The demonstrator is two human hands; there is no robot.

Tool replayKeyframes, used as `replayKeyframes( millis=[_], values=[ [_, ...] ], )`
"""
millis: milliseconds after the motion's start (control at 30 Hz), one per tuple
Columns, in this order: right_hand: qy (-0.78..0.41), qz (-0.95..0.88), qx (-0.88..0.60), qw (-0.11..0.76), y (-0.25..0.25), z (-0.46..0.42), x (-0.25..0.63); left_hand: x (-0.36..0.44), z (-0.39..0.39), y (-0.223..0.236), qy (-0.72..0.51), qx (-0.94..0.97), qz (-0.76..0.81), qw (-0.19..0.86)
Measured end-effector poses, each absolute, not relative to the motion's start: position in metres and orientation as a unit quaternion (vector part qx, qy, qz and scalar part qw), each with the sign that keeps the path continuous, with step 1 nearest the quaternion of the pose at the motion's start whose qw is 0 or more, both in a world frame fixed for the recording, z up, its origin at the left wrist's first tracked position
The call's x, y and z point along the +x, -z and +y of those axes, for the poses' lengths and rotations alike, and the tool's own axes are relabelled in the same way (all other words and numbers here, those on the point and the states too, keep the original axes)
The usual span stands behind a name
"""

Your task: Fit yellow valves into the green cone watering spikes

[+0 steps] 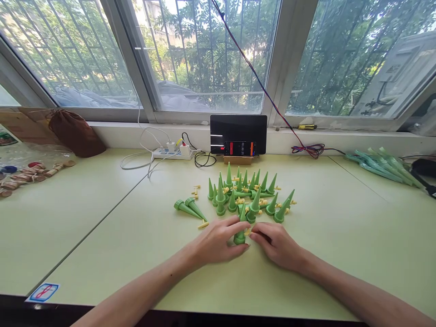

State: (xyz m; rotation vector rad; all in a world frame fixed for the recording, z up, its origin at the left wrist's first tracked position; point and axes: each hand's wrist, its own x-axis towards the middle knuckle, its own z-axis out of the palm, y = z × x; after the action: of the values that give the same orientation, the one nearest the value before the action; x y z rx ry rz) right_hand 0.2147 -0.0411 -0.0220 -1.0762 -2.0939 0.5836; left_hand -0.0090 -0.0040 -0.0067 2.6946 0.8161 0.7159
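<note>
My left hand (218,240) is closed round the base of an upright green plastic cone spike (240,229) on the pale green table (102,227). Against the same spike, my right hand (275,243) pinches a small yellow plastic piece (248,231) between its fingertips. Just behind my hands stand several more green cone spikes (245,193), with small yellow pieces (195,190) scattered among them. Two green spikes (189,208) lie on their sides to the left of the cluster, and a loose yellow piece (203,224) lies beside them.
A phone (240,148) leans on a stand before a dark screen (238,131) at the windowsill. A power strip with cables (172,152) sits left of it. A brown pouch (75,131) and wooden bits (23,175) lie far left. Bagged green spikes (381,165) lie far right.
</note>
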Motion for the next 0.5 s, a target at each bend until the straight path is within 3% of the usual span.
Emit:
replayKeyframes(
  millis=[500],
  values=[
    [-0.250,-0.791,-0.427,0.361,0.0181,-0.0430,0.2135,-0.0093,-0.0040,0.0051,-0.229,0.926,0.278,0.111]
  ],
)
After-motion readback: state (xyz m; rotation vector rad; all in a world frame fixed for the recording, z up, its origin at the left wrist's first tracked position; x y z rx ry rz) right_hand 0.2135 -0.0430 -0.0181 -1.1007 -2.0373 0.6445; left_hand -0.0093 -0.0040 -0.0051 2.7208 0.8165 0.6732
